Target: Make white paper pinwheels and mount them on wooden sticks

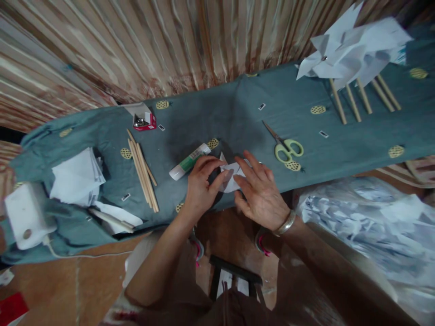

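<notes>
A small folded white paper [230,177] lies near the front edge of a narrow table under a teal cloth [238,113]. My left hand [201,186] pinches the paper's left side with curled fingers. Over its right side my right hand [258,190], with a metal bangle at the wrist, lies flat with fingers stretched out, pressing it down. A green-and-white glue stick [189,161] rests just left of my left hand. Green-handled scissors [285,147] lie to the right of my right hand.
A bundle of wooden sticks [143,171] lies left of the glue, behind it a red box of pins [144,120]. White paper sheets [77,177] and a white block [25,217] sit far left. Finished paper pinwheels [353,50] on sticks lie back right. Paper scraps [374,222] heap at right.
</notes>
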Tool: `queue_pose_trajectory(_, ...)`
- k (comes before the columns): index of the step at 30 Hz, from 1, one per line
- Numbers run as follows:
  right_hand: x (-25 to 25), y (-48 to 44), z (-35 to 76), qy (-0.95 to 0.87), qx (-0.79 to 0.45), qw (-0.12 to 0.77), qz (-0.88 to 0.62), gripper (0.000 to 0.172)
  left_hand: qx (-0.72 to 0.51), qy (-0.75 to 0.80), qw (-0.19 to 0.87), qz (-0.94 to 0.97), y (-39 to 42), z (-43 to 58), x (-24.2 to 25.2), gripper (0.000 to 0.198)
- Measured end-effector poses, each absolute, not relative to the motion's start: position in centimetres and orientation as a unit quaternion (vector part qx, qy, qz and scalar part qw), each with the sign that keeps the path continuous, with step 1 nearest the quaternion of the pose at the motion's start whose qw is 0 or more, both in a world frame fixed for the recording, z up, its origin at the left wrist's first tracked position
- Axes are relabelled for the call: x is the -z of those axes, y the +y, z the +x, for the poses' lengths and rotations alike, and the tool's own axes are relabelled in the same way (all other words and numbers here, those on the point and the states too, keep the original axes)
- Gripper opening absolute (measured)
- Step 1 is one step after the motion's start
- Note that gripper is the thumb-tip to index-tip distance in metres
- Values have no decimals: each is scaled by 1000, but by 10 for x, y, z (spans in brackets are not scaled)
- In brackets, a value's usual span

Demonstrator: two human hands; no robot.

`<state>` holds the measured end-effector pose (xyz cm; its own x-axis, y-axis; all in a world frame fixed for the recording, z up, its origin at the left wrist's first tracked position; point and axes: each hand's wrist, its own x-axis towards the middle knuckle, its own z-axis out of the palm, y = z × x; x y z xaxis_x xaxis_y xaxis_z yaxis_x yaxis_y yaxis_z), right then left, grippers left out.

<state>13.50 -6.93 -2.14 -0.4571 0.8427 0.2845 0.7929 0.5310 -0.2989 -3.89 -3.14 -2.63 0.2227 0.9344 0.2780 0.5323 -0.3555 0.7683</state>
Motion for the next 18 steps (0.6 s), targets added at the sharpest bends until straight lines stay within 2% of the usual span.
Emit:
queue_pose_trajectory(7,30,-63,128,-828,-50,248,-500,25,-387,535,320,680,-46,-53,24,17)
queue_pose_trajectory(10,31,-60,125,-828,-36,247,-502,24,-408,551,420,595,-54,-55,24,24)
queue_pose_trajectory(14,32,-57,123,-825,-21,242,-510,21,-445,535,575,430,-62,-56,21,49)
queue_pose_trajectory(18,32,-54,125,-799,-47,264,-538,17,-470,508,651,312,-65,-58,12,58)
